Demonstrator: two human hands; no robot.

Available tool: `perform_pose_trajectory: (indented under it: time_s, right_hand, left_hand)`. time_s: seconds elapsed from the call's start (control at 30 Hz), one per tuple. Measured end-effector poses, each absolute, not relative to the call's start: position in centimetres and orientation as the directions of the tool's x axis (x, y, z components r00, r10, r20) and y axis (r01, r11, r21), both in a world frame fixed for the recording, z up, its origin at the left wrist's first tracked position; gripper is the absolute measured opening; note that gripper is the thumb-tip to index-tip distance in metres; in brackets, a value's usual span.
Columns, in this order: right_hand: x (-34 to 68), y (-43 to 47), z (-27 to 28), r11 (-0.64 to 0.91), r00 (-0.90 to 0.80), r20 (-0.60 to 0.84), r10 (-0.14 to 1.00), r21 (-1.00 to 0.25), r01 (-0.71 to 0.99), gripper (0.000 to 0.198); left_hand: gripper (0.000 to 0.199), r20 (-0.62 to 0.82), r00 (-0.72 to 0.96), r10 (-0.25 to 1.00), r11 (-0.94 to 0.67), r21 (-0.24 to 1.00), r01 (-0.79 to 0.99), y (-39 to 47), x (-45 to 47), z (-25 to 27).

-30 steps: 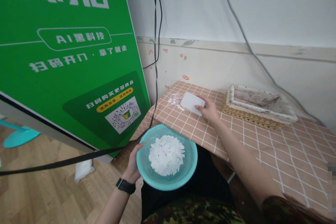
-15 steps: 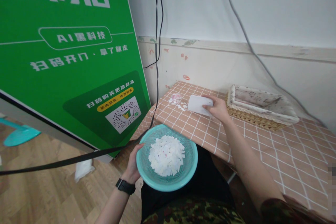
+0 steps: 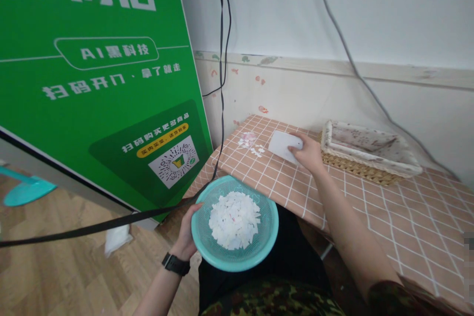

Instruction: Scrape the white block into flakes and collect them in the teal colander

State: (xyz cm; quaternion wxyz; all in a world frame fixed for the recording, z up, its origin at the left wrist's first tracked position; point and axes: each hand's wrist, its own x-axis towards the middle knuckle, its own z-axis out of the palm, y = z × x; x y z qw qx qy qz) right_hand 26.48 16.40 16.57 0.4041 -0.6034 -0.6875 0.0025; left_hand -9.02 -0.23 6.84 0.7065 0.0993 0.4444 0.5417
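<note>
My left hand (image 3: 188,231) grips the left rim of a turquoise plastic colander (image 3: 267,237), its thumb over the edge. A heap of torn white paper scraps (image 3: 234,220) lies inside, and the colander is held just below the table's front edge. Over the table, my right hand (image 3: 306,152) pinches a flat white card (image 3: 282,144) with rounded corners and a small dark hole near the thumb. Left of the card, a few loose paper scraps (image 3: 256,150) lie on the checked cloth, apart from it. A pinkish patch of scraps (image 3: 247,138) sits just behind them.
A wicker basket with a cloth liner (image 3: 363,168) stands against the wall on the brown checked tablecloth (image 3: 370,207). To the left rises a green cabinet (image 3: 111,123). A black strap (image 3: 148,215) crosses in front of it. A white bag (image 3: 117,239) lies on the floor.
My right hand has moved slightly to the right with the white card, leaving a wider gap to the loose scraps. The left hand and colander are almost unmoved.
</note>
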Motion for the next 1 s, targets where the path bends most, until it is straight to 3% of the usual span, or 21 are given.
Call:
perform_pose_trajectory:
  time_s: [0.6,0.8,1.0]
  right_hand:
    - [24.4,16.8,14.9,0.390,-0.018,0.520,0.854,-0.616,0.684,0.050]
    - [24.0,17.3,13.9,0.376,0.007,0.462,0.887,-0.730,0.571,0.050]
    - [23.0,17.7,13.7,0.371,0.016,0.507,0.862,-0.653,0.660,0.043]
  left_hand:
    - [0.013,-0.490,-0.013,0.872,0.353,0.646,-0.677,0.0,-9.0,6.8]
    - [0.016,-0.506,0.014,0.862,0.378,0.625,-0.683,-0.1,-9.0,6.9]
    - [0.017,-0.527,0.018,0.849,0.394,0.611,-0.687,-0.1,-9.0,6.8]
